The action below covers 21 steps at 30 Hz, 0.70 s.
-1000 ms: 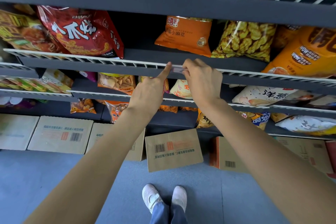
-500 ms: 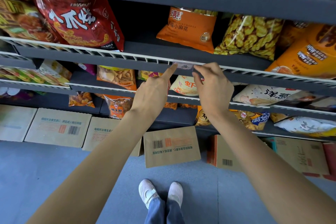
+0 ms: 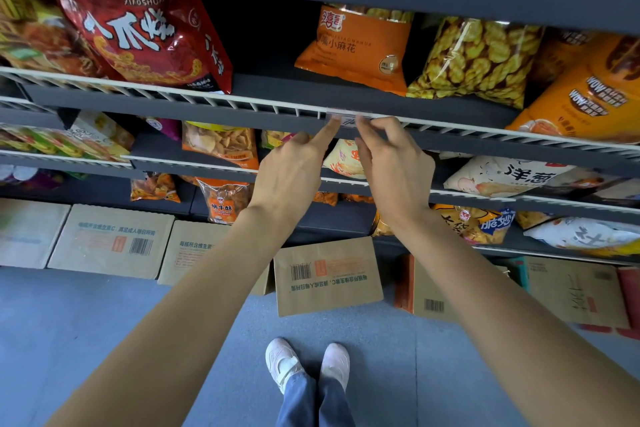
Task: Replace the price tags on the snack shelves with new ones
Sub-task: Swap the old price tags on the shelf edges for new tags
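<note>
A small price tag (image 3: 347, 117) in a clear holder sits on the front rail of the grey snack shelf (image 3: 207, 107), below an orange snack bag (image 3: 356, 45). My left hand (image 3: 294, 172) points up with its index finger straight, the tip pressing the tag's left end; the other fingers are curled. My right hand (image 3: 391, 159) reaches up beside it, fingertips touching the tag's right end. Whether those fingers pinch the tag is hidden.
Snack bags fill the shelves: a red bag (image 3: 138, 35) at the left, a yellow bag (image 3: 478, 59) and orange bags at the right. Cardboard boxes (image 3: 327, 276) stand on the floor under the lowest shelf. My white shoes (image 3: 308, 364) stand on grey floor.
Both hands have stayed at the tag while the view shifted. My right hand has closed in on the tag's right end, and my left index finger has kept pressing its left end.
</note>
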Tool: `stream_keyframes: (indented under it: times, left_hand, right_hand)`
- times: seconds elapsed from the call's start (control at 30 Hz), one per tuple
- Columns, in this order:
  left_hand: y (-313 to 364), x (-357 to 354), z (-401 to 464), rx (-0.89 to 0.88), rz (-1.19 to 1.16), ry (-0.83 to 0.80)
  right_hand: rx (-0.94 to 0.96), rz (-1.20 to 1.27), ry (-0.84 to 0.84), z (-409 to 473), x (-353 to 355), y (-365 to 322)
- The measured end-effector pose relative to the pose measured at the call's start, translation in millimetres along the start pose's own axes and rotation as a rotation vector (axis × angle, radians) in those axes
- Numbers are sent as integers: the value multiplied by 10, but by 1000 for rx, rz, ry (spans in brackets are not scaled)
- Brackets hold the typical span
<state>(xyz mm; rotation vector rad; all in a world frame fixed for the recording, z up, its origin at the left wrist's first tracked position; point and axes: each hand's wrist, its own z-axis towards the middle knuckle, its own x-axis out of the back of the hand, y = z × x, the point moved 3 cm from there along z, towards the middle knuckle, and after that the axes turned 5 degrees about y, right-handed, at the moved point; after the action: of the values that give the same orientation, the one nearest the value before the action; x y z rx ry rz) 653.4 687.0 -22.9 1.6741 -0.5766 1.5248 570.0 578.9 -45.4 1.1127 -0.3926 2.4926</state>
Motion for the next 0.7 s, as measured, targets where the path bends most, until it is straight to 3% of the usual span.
stream_keyframes:
  times: [0.7]
  left_hand:
    - [8,-173,-43,60,57,-53]
  right_hand:
    - [-15,-73,-44,169,-22,-39]
